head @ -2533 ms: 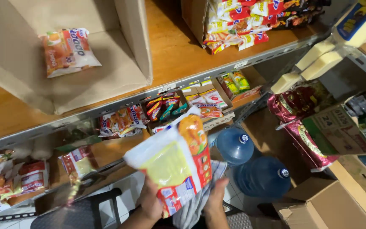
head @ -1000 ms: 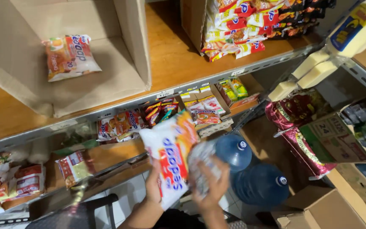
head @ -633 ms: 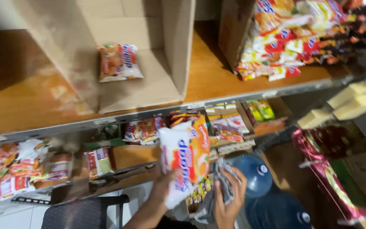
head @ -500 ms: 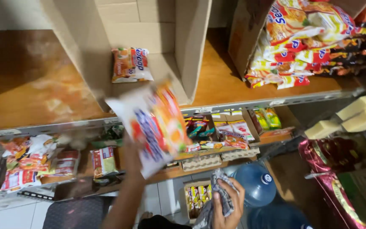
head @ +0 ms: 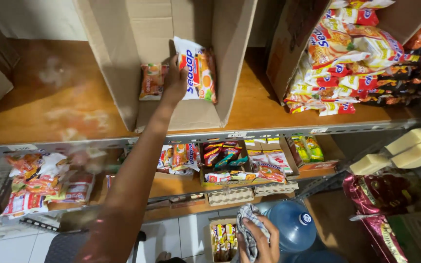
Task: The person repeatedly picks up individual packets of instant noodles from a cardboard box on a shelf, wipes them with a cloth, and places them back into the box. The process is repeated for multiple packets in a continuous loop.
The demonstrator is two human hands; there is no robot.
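Since half a second ago my left hand point(head: 174, 80) lifted the packet point(head: 196, 68) into the box point(head: 230, 58) on the shelf point(head: 49, 107), fingers pinching its edge. Right hand point(head: 259, 238) low, clenched around a cloth point(head: 247, 229).

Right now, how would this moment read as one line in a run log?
left hand: holds noodle packet inside open cardboard box | right hand: grips crumpled cloth | beside: blue water jug

The left hand point(head: 175, 80) reaches far up on a straight arm, fingers clenched; the right hand point(head: 261, 238) stays low, fist closed.
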